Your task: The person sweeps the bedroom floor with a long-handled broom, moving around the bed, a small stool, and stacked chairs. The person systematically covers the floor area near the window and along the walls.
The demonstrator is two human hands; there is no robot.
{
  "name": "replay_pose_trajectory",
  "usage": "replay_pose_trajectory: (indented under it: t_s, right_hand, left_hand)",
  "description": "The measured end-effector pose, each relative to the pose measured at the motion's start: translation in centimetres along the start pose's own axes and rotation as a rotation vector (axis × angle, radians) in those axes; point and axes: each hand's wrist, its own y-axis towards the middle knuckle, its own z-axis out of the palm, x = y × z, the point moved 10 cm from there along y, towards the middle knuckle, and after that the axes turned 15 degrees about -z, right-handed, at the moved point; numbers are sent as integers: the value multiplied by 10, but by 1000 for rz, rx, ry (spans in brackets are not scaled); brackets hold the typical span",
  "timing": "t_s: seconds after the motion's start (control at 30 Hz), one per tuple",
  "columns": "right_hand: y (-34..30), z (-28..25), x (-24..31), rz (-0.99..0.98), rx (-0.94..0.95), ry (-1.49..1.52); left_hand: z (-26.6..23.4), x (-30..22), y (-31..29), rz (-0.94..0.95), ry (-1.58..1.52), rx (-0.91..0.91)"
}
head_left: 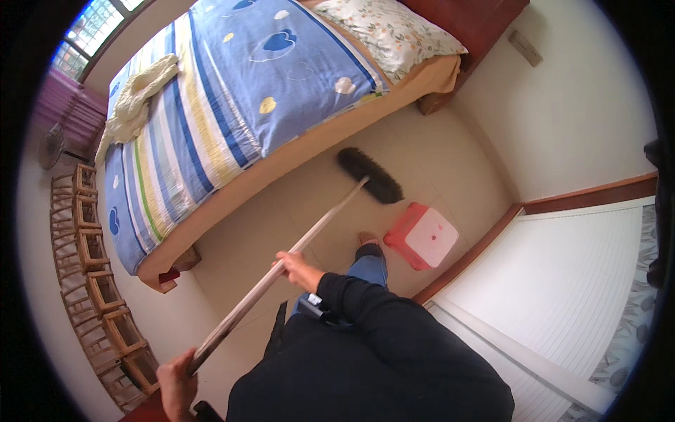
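Note:
A broom with a long pale handle [246, 302] slants from the lower left up to the middle of the head view. Its dark bristle head [370, 176] rests on the tiled floor beside the bed. My left hand [177, 383] is wrapped round the upper end of the handle, low at the left. Farther down the handle, my right hand [299, 271] grips it in front of my body. Just right of the bristles stands a pink and white plastic stool [430, 238], apart from the broom.
A bed [232, 91] with a blue striped cover runs along the far side, its wooden frame near the broom. Several wooden chairs [105, 292] line the left wall. To the right are a white panelled surface [562, 260] and a wall [569, 105]. A fan [51, 146] stands far left.

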Motion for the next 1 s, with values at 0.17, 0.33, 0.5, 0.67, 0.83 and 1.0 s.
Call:
replay_pose_trajectory:
  t_s: [0.17, 0.33, 0.5, 0.67, 0.83, 1.0]
  right_hand:
    - [-68, 88, -74, 190, 184, -80]
    - [-96, 98, -73, 266, 380, -131]
    - [-89, 61, -7, 214, 637, -205]
    - [-53, -34, 87, 155, 472, -230]
    - [-29, -110, 158, 84, 366, -202]
    - [-37, -139, 148, 189, 358, -250]
  left_hand:
    - [-71, 39, -61, -82, 99, -72]
    - [-94, 16, -84, -52, -43, -9]
    - [-107, -29, -72, -35, -66, -50]
    - [-123, -58, -63, -319, -649, -55]
    - [-164, -146, -61, -105, 97, -428]
    - [-172, -133, -44, -290, 42, -338]
